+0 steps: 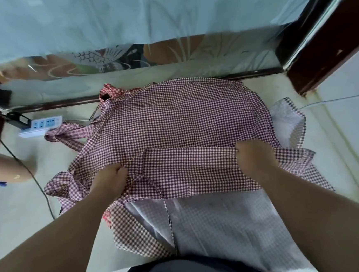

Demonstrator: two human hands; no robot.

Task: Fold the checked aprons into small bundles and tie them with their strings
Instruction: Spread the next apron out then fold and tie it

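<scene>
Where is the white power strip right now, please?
The power strip lies on the floor at the left of the head view, just left of the strings of the checked apron.

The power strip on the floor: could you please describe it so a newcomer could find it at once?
Start at the big checked apron spread on the floor and follow its knotted strap out to the left. Just beyond the strap, below the dark door rail, lies the power strip. It alone is a hard white block with a row of blue sockets.
</scene>
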